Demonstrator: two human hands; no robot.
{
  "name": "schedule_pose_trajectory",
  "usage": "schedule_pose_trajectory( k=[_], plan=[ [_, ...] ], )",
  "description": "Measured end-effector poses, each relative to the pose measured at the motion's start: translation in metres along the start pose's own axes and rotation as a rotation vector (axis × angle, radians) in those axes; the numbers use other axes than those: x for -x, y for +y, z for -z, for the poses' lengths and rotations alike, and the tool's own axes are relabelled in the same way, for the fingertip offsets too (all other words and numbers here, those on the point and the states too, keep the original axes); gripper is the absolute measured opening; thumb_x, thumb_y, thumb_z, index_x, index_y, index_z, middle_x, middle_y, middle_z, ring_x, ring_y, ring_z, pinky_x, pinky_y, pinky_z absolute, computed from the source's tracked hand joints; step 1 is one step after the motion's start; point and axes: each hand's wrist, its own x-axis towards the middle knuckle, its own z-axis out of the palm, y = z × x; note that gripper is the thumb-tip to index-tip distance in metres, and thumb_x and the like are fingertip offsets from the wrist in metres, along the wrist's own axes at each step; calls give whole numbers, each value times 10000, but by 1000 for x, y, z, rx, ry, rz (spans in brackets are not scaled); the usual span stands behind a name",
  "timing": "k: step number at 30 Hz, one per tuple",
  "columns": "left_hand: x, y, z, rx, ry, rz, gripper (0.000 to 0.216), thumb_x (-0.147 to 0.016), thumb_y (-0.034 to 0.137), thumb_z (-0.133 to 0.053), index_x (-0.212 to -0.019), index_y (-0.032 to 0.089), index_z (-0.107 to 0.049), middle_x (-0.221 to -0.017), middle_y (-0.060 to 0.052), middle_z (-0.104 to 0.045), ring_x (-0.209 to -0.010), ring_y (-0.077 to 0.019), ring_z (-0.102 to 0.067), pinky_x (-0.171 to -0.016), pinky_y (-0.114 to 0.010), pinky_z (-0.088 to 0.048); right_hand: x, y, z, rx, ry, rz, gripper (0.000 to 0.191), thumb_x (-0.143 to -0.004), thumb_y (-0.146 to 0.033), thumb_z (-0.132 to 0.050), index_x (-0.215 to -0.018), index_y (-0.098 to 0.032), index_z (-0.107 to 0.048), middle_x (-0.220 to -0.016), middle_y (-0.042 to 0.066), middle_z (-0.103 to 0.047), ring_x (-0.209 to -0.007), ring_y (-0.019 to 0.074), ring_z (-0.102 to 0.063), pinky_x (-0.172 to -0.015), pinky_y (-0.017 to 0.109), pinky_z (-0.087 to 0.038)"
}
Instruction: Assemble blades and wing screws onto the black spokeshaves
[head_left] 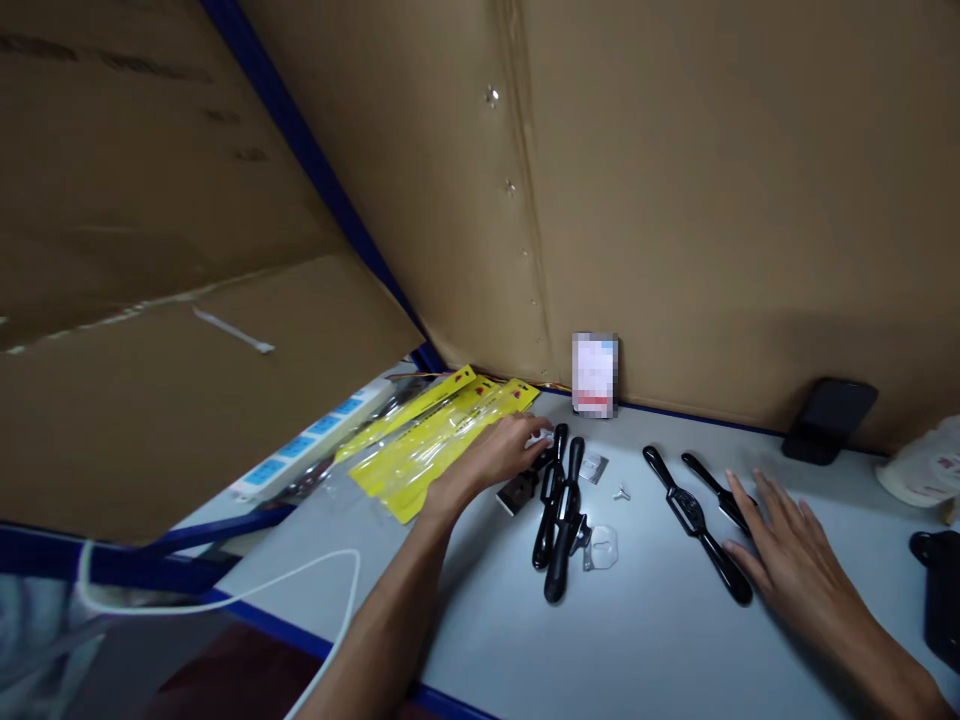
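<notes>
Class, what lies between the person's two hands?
Head view: a pile of black tools, a clear plastic piece, a small metal part, then a long black tool.

The bunched black handles [559,520] shine glossy and smooth; whether they are plastic or coated metal cannot be told. Left of them, the yellow packets [439,435] are slick film with a clear, reflective front. Just right of them lie a clear plastic blister [604,547] and a small bright metal piece [621,492]. Under them the tabletop [660,650] is pale and smooth, with a faint sheen. Behind them the cardboard wall [712,200] is matt brown paperboard, dotted with shiny metal staples.
</notes>
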Motion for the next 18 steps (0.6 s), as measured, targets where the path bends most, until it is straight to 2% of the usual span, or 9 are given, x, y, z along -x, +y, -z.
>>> schedule_pose_trajectory(
  k=[3,6,9,14,16,18],
  plan=[
    [-1,24,-3,6,55,-103,268,-988,303,-484,-1155,189,-660,-1072,-103,-677,-1032,-253,-630,-918,-393,-491,-2,-2,4,-11,-1,4,735,-980,-529,-363,-1613,-273,-90,-1451,164,-520,-1384,367,-421,-1100,621,-318],
    [0,56,-11,27,60,-246,272,-982,273,-501,-1209,185,-622,-1112,-109,-644,-1082,-258,-586,-938,-405,-489,-5,-9,14,12,31,-60,774,-969,-542,-396,-1613,-274,-62,-1555,178,-386,-1433,391,-334,-1109,654,-270],
    [2,78,-23,32,35,-355,332,-964,279,-538,-1284,198,-565,-1177,-108,-604,-1102,-268,-544,-960,-449,-477,-6,-18,23,-19,-4,-59,828,-962,-566,-408,-1608,-287,29,-1624,174,-244,-1414,373,-375,-1108,634,-295],
    [3,79,-35,16,-46,-389,350,-948,195,-526,-1296,202,-562,-1155,-100,-581,-1071,-267,-515,-947,-459,-469,-2,-24,32,-50,-53,-36,855,-955,-554,-451,-1601,-325,61,-1668,118,-75,-1386,383,-416,-1139,615,-256],
    [1,75,-37,28,-66,-384,334,-963,196,-506,-1289,219,-574,-1127,-93,-578,-1057,-261,-512,-934,-447,-469,-1,-24,33,-52,-68,-38,861,-956,-528,-468,-1601,-328,66,-1669,116,-59,-1382,394,-418,-1138,613,-259],
    [0,74,-38,51,-65,-388,304,-977,228,-504,-1269,229,-590,-1104,-87,-574,-1047,-257,-510,-926,-436,-465,0,-22,32,-40,-88,-32,885,-944,-509,-508,-1605,-315,47,-1660,141,-113,-1377,404,-420,-1136,611,-263]
  ],
)
